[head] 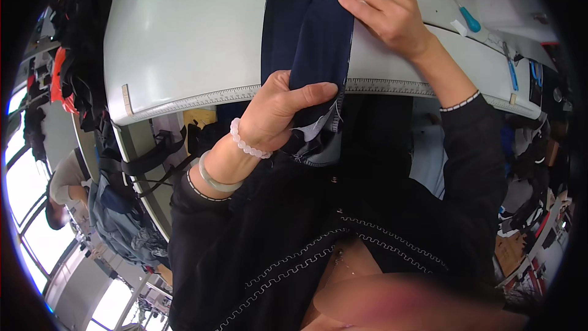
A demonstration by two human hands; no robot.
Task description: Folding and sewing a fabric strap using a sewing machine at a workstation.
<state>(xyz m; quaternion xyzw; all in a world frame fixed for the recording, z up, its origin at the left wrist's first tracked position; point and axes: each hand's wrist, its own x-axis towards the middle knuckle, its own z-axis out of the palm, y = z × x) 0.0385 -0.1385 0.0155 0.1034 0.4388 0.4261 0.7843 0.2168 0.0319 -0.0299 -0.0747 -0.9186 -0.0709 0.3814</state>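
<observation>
A long piece of dark navy fabric (317,37) with overlocked edges lies over the front edge of the white table (183,32). My left hand (280,105) grips its near end, the thumb on top, and the end hangs folded below the table edge. Small metal-rimmed eyelets or buttons show near the fabric's far end. My right hand (386,14) is at the fabric's right edge, thumb and fingertips close together; whether they pinch the cloth I cannot tell.
A measuring tape (390,86) runs along the table's front edge. On the right lie an awl with a teal handle (469,19) and blue-handled thread snips or tweezers (512,71). Dark garments (87,55) hang at the left; another person (69,184) works beyond.
</observation>
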